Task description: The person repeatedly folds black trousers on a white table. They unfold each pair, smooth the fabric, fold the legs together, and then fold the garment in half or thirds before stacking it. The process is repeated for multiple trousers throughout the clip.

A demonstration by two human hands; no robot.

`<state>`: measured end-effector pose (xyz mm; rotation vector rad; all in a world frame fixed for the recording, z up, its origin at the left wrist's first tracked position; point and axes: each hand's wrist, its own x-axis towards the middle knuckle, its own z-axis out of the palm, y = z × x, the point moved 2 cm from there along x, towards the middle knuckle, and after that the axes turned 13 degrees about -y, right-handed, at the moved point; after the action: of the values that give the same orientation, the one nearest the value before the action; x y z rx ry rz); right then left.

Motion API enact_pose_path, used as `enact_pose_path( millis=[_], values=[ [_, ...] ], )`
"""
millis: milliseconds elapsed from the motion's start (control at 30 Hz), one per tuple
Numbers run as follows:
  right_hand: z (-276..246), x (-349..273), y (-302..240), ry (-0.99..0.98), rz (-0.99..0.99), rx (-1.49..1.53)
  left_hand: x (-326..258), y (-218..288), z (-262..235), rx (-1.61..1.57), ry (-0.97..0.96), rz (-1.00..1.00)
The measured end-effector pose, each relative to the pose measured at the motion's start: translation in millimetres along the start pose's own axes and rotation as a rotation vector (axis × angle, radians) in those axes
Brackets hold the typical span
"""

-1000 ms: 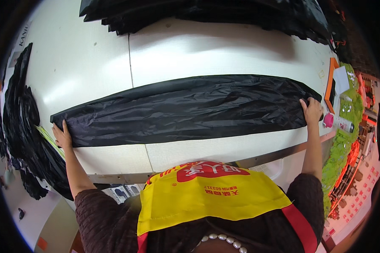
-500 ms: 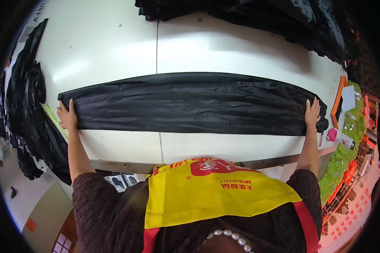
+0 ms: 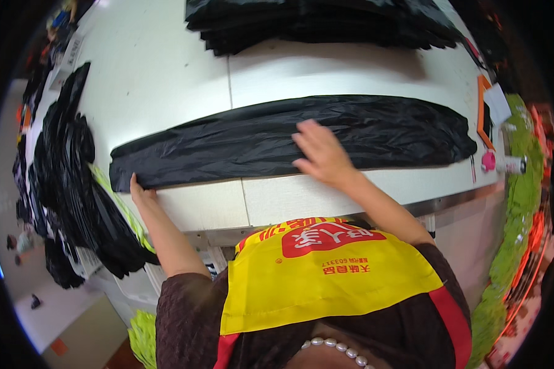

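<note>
Folded black cloth (image 3: 258, 141): one long, wrinkled strip, laid flat on the white desk (image 3: 160, 80) near its front edge.
Long axis: left to right across the person's front; the right end points slightly farther away, the left end slightly nearer.
Left hand (image 3: 143, 190): at the near corner of the cloth's left end; cannot tell whether it grips.
Right hand (image 3: 326, 157): over the middle, fingers extended and parted, gripping nothing; contact unclear.
Black stack (image 3: 320, 24): beyond the cloth, layered.
Black bundle (image 3: 74, 172): left side, draped lengthwise.
Orange-edged item (image 3: 485, 117): just beyond the right end.
</note>
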<state>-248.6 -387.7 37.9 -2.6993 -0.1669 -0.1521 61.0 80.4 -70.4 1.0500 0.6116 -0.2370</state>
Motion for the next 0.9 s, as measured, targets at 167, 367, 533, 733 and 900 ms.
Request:
enact_pose_path(
  millis=[167,367,533,733,900],
  values=[
    [46,26,-28,-0.244,0.002,-0.114,7,63,43,-0.004,-0.312,0.150],
    [70,35,-25,-0.262,-0.087,-0.062,-245,123,286,0.075,-0.772,0.656],
    [43,41,-61,-0.504,-0.012,-0.131,-342,32,414,1.169,-0.615,1.680],
    [63,-9,-41,-0.355,0.068,0.105,-472,-215,512,0.950,-1.352,1.370],
    [20,-121,2,-0.379,0.185,0.220,-484,-371,490,1.371,-1.596,1.129]
  ],
)
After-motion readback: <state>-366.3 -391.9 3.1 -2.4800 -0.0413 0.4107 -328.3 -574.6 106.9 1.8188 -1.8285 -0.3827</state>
